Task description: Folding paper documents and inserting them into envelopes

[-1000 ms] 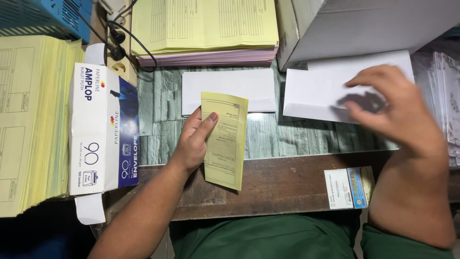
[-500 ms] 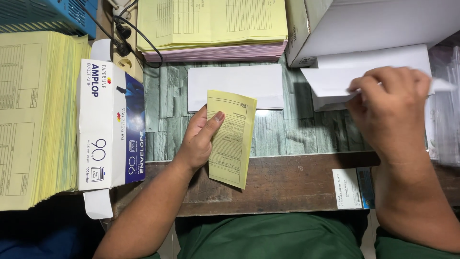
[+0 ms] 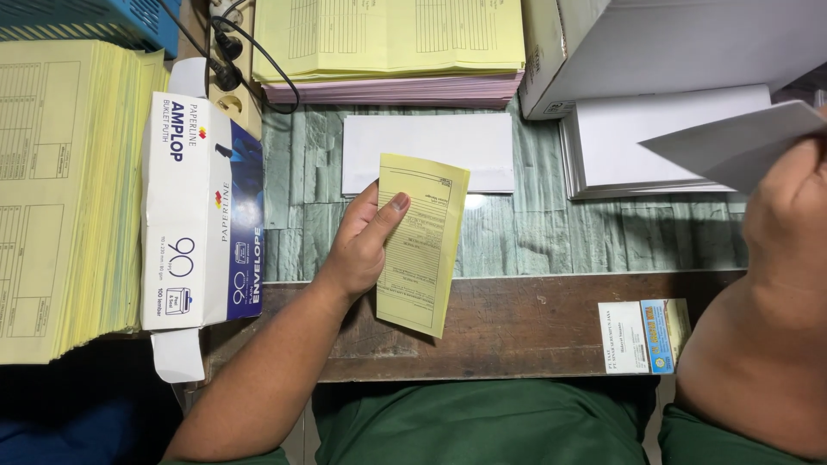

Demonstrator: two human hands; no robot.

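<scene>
Folded yellow form (image 3: 422, 245) is thin matte paper, white envelope (image 3: 736, 142) smooth matte paper too. Envelope box (image 3: 202, 215) is glossy cardboard. Desk edge (image 3: 517, 331) is worn, scuffed brown wood.

A folded form (image 3: 422, 244) sits in the left hand (image 3: 366, 241) over the middle of the bench (image 3: 534, 232), with an envelope (image 3: 428, 143) lying flat just behind it. An envelope box (image 3: 202, 215) lies to the left, beside a tall paper stack (image 3: 65, 198) at the far left. To the right, the right hand (image 3: 788, 211) lifts another envelope (image 3: 732, 142) above an envelope pile (image 3: 655, 146).
</scene>
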